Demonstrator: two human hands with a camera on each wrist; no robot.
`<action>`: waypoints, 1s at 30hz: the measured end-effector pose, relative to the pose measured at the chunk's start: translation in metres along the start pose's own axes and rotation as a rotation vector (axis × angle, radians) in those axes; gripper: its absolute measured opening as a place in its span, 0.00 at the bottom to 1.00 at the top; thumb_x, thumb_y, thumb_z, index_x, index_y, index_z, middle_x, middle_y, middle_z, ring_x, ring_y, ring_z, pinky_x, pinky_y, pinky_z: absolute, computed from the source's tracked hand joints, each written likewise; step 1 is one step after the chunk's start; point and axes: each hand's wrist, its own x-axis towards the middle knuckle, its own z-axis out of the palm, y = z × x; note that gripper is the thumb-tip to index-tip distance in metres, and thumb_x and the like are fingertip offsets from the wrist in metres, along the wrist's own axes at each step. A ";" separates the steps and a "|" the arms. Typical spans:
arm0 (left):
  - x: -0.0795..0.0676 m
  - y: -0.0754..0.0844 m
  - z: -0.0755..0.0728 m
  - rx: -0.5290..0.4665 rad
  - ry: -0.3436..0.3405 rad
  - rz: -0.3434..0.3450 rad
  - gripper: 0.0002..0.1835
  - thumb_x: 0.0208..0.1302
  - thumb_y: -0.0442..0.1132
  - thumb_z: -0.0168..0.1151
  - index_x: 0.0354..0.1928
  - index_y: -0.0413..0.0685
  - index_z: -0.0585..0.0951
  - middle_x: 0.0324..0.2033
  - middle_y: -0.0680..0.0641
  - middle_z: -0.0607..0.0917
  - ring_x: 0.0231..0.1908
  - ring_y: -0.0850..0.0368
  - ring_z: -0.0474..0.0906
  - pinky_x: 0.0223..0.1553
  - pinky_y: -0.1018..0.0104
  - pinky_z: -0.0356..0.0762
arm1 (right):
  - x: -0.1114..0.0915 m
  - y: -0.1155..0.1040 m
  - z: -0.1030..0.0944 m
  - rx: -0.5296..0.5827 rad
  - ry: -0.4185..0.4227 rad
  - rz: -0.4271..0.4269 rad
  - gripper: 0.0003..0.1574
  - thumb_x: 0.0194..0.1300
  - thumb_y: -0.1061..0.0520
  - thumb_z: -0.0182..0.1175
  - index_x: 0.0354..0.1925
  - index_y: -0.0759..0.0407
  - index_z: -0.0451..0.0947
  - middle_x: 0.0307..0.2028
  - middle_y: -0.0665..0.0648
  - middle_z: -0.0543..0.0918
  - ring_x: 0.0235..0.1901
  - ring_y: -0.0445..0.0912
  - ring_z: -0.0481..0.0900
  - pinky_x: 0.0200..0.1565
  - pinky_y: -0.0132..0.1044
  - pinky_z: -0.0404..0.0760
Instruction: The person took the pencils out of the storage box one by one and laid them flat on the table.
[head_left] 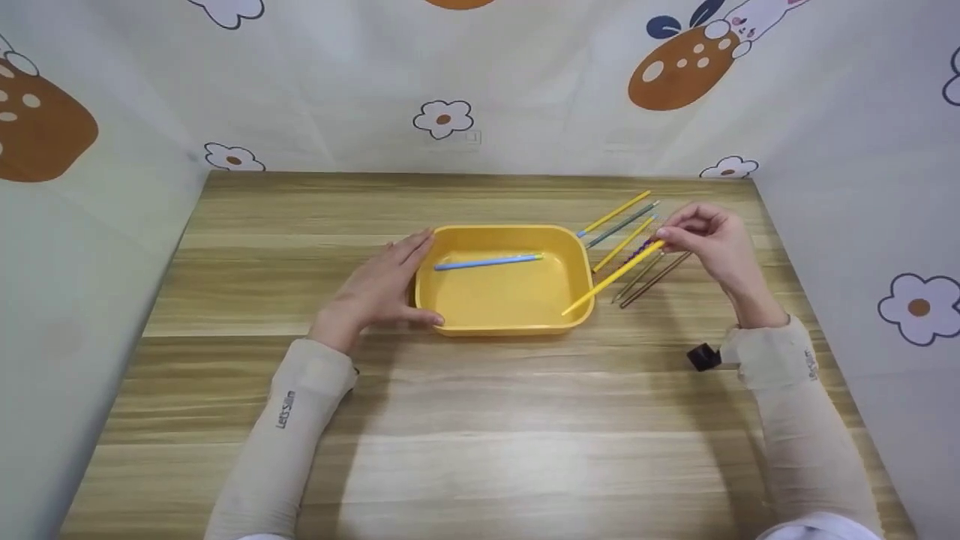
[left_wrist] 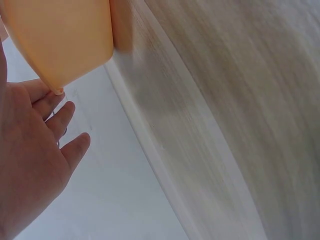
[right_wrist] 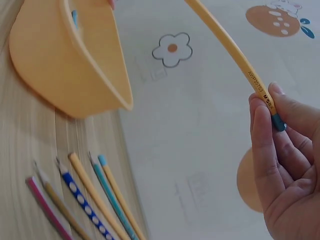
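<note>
A yellow pencil (head_left: 611, 279) with a teal end slants down from my right hand (head_left: 712, 240), which pinches it near that end between thumb and fingers. Its lower end overlaps the right side of a yellow plastic box (head_left: 510, 331) in the head view. Inside the box lies a light blue pencil (head_left: 487, 262). My left hand (head_left: 379, 289) rests against the box's left end, thumb at the near corner and fairly straight fingers at the far one. The left wrist view shows fingertips (left_wrist: 44, 95) right at the rim, the other fingers loosely spread.
Several pencils lie side by side on the wooden table (head_left: 480, 442) right of the box, among them a teal pencil (right_wrist: 111, 197), a blue pencil with white dots (right_wrist: 82, 200) and a dark red pencil (right_wrist: 47, 207). Patterned sheets (head_left: 337, 97) enclose the table's back and sides.
</note>
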 end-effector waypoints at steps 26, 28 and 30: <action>-0.001 -0.001 0.001 0.012 0.012 0.004 0.70 0.45 0.78 0.65 0.80 0.50 0.42 0.81 0.48 0.45 0.80 0.50 0.43 0.81 0.49 0.44 | -0.018 0.069 -0.114 0.041 0.038 0.227 0.10 0.65 0.73 0.60 0.31 0.62 0.83 0.27 0.52 0.90 0.25 0.39 0.88 0.32 0.26 0.87; -0.001 -0.001 0.001 0.015 0.012 0.005 0.70 0.45 0.78 0.65 0.80 0.50 0.42 0.81 0.48 0.45 0.80 0.50 0.43 0.81 0.48 0.44 | -0.017 0.074 -0.118 0.029 0.036 0.260 0.10 0.65 0.72 0.61 0.31 0.61 0.83 0.27 0.52 0.90 0.25 0.39 0.88 0.33 0.26 0.87; -0.001 -0.001 0.001 0.019 0.011 0.007 0.70 0.45 0.78 0.65 0.80 0.50 0.41 0.81 0.48 0.45 0.80 0.50 0.43 0.81 0.48 0.44 | -0.016 0.077 -0.121 0.011 0.037 0.287 0.08 0.64 0.70 0.63 0.31 0.60 0.83 0.27 0.51 0.90 0.25 0.39 0.87 0.33 0.26 0.87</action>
